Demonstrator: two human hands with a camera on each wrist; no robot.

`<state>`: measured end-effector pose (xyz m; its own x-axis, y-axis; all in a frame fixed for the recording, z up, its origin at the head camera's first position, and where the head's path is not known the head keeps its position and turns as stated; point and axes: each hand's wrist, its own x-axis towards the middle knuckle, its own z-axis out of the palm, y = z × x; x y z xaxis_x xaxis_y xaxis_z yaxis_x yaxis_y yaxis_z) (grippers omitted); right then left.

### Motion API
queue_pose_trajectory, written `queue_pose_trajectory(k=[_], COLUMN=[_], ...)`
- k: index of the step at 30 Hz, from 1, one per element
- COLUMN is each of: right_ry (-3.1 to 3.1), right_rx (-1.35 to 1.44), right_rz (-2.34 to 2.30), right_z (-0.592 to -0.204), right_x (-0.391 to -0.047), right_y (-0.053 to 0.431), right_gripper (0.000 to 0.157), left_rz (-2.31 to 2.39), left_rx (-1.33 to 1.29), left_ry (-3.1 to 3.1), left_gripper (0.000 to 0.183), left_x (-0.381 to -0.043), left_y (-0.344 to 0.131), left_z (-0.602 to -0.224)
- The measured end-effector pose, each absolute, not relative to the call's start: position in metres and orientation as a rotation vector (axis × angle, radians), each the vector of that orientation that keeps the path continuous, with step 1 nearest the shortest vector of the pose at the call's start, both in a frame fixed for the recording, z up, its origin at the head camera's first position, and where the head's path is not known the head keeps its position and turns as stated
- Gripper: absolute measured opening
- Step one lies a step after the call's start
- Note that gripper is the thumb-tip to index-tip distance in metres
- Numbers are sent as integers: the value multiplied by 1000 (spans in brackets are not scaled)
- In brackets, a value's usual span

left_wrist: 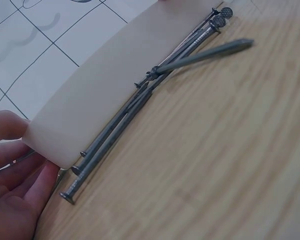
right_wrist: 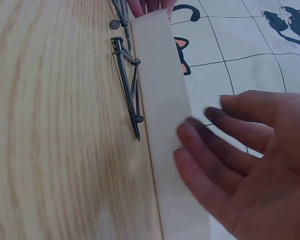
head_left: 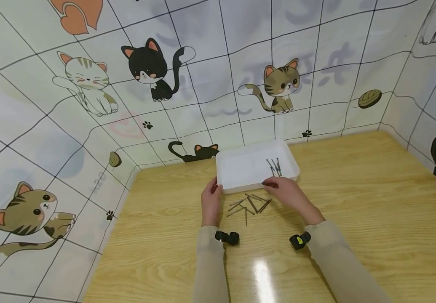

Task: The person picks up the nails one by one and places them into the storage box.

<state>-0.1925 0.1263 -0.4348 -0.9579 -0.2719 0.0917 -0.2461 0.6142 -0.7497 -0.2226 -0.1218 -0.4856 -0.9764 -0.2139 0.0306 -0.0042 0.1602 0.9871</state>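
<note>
A shallow white tray (head_left: pixel 240 166) stands at the back of the table, and several nails (head_left: pixel 274 167) lie inside its right part. My left hand (head_left: pixel 211 203) grips the tray's front left corner; in the left wrist view, thumb and fingers (left_wrist: pixel 27 172) close around that corner. Loosely bent fingers, with nothing between them, show on my right hand (right_wrist: pixel 260 155). Its fingertips overlap the tray's front wall (right_wrist: pixel 162 85) in the right wrist view. On the table just before the tray lies a loose pile of more nails (head_left: pixel 246 204), pointing various ways.
The wooden table (head_left: pixel 164 244) meets a cat-print wall covering (head_left: pixel 202 84) right behind the tray, with more of it at both sides. Small black devices (head_left: pixel 228 238) are strapped at both wrists over beige sleeves.
</note>
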Motion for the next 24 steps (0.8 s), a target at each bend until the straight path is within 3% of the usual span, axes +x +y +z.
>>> queue_pose_trajectory(k=[18,24], right_ry=[2704,2715], right_rx=[-630,-682], right_rz=[-1042,-968], right_z=[-455,-454], right_x=[-193,-193], right_y=[115,113], right_gripper=[41,30], left_rz=[-1950,-1944], left_rx=[225,204], left_ry=[-2269,-2258], left_gripper=[40,41], left_x=[-225,-224], left_y=[-124,-125], left_z=[-488,-486])
